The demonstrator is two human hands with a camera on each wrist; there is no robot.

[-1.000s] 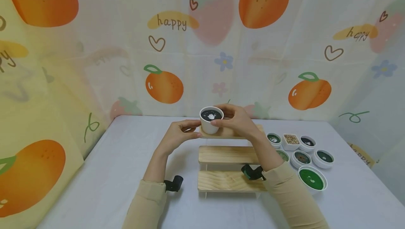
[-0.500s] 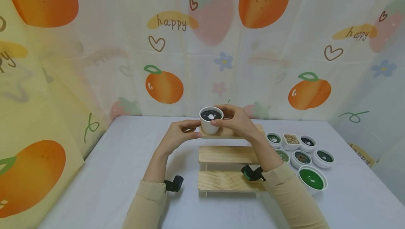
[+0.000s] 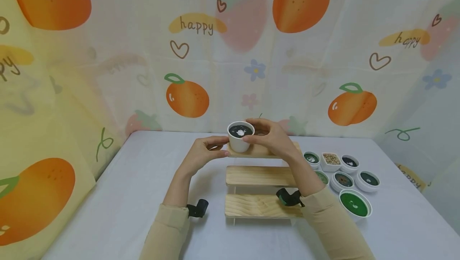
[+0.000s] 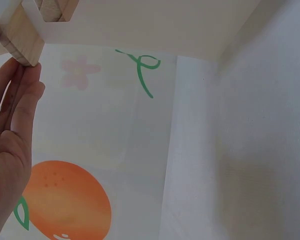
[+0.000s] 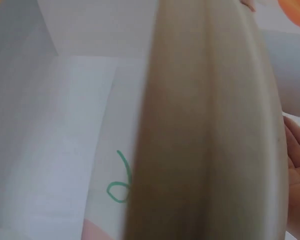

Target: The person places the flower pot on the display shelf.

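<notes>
A white cup [image 3: 238, 145] of dark liquid with a white blob on top stands at the left end of the top shelf of a three-step wooden stand [image 3: 258, 176]. My right hand [image 3: 271, 138] holds the cup from its right side, thumb at the front rim and fingers reaching behind. At the stand's left, my left hand [image 3: 201, 154] pinches the end of the top shelf [image 4: 22, 37] between thumb and fingers, its fingertips close beside the cup. In the right wrist view, a blurred wooden shelf edge [image 5: 205, 120] covers much of the right hand [image 5: 299, 185].
Right of the stand are several white bowls with green or dark contents, the nearest a bright green bowl [image 3: 355, 204]. Among them sits a square dish of beige bits [image 3: 330, 159]. A fruit-printed cloth [image 3: 230, 72] hangs behind the white table [image 3: 125, 196].
Both hands and the cup keep their places. The right thumb and forearm have shifted very slightly rightward, along with a tiny shift of the whole view.
</notes>
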